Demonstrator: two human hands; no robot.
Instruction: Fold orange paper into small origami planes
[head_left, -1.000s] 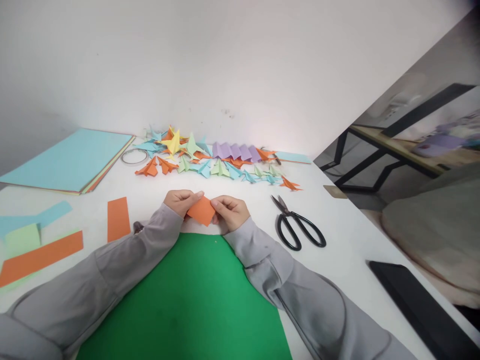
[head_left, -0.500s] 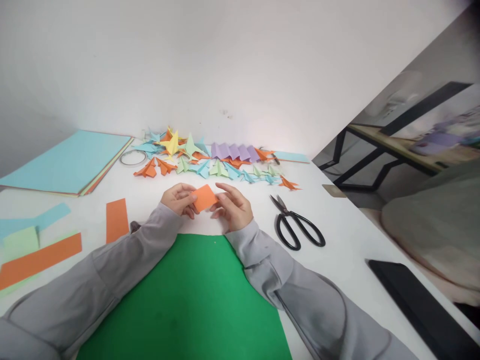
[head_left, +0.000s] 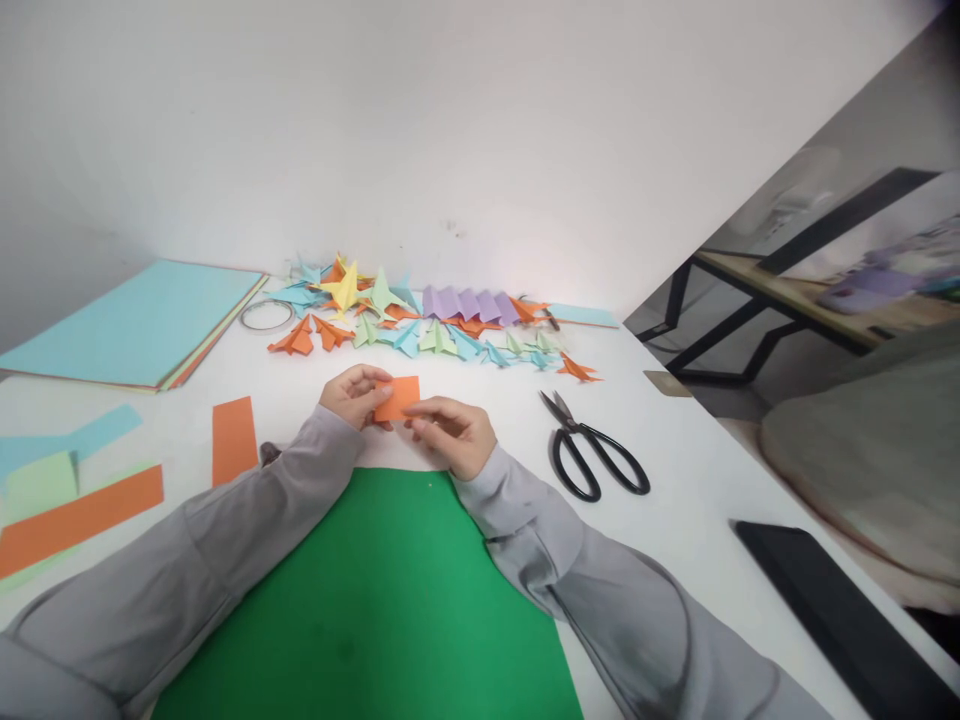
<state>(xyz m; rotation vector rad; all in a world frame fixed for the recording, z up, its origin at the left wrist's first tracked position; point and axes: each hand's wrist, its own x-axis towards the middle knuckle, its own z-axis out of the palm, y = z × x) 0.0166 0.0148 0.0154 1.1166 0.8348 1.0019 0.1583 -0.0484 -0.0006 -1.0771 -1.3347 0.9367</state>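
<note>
A small square of orange paper (head_left: 399,398) is held up just beyond the far edge of a green mat (head_left: 375,590). My left hand (head_left: 355,395) pinches its left edge between thumb and fingers. At the lower right corner of the paper, the thumb and forefinger of my right hand (head_left: 454,432) are closed on it. Past my hands lies a row of folded paper shapes, among them orange ones (head_left: 298,337), a yellow one (head_left: 344,289) and a purple pleated strip (head_left: 469,304).
Black-handled scissors (head_left: 592,445) lie right of my hands. A dark flat object (head_left: 832,610) is at the right edge. On the left are a stack of coloured sheets (head_left: 135,320), a wire coil (head_left: 268,314), an orange strip (head_left: 234,440) and more paper pieces (head_left: 90,515).
The orange paper has turned from a tilted position to nearly upright and moved slightly left. My right hand has shifted left and down along it; my left hand stays nearly in place.
</note>
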